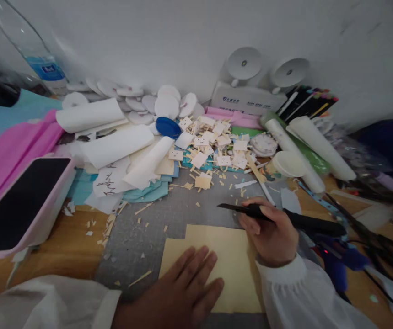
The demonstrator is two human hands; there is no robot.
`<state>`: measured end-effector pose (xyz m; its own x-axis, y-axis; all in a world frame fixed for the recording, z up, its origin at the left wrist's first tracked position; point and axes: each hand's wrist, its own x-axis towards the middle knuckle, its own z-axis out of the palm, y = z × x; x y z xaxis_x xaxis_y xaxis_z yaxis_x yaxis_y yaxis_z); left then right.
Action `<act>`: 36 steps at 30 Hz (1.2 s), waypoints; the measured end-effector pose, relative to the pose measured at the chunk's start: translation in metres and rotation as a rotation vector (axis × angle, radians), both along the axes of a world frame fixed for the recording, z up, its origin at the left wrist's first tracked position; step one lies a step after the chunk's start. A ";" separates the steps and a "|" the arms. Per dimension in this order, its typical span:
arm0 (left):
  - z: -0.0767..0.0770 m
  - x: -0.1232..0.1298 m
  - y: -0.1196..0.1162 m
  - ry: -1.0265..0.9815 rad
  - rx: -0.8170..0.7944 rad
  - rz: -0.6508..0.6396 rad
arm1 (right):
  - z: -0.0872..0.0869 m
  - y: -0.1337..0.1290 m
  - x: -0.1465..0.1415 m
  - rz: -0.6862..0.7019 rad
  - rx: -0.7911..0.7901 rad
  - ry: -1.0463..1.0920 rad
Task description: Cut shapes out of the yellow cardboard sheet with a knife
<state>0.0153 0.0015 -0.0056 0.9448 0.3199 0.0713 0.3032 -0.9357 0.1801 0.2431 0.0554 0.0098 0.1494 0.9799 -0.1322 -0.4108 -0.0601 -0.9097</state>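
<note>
My left hand point(182, 285) lies flat with fingers spread on a sheet of pale yellow paper point(230, 256). A step-shaped piece is cut out of the sheet's upper left corner. Above the sheet's right edge, my right hand point(271, 230) is closed round a black utility knife point(261, 212), its dark blade pointing left. The blade appears raised above the grey cutting mat point(179, 210) under the sheet. Beyond the knife lies a pile of small pale paper cutouts point(203, 180) with strips sticking out and dark dots on some. Yellow paper scraps point(165, 228) are scattered on the mat.
A phone point(21, 201) in a pink case lies at left, near paper rolls point(117, 144) and a blue lid point(168, 127). At right are a paper cup point(287, 164), a blue glue gun point(340, 260) and black scissors point(371, 233). A plastic bottle point(45, 68) stands by the wall.
</note>
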 end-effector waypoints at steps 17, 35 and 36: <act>0.026 -0.004 0.049 -0.185 -0.183 0.494 | -0.009 0.009 -0.006 0.048 0.101 0.224; 0.030 0.010 0.082 -0.072 -0.452 0.538 | -0.014 0.010 -0.003 0.097 0.092 0.298; 0.031 0.010 0.084 -0.060 -0.469 0.533 | -0.015 0.011 -0.003 0.096 0.089 0.295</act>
<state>0.0255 0.0852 0.0256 0.6499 0.7470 -0.1402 0.6749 -0.4824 0.5585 0.2398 0.0661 -0.0051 0.0237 0.9973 -0.0690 -0.6541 -0.0367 -0.7555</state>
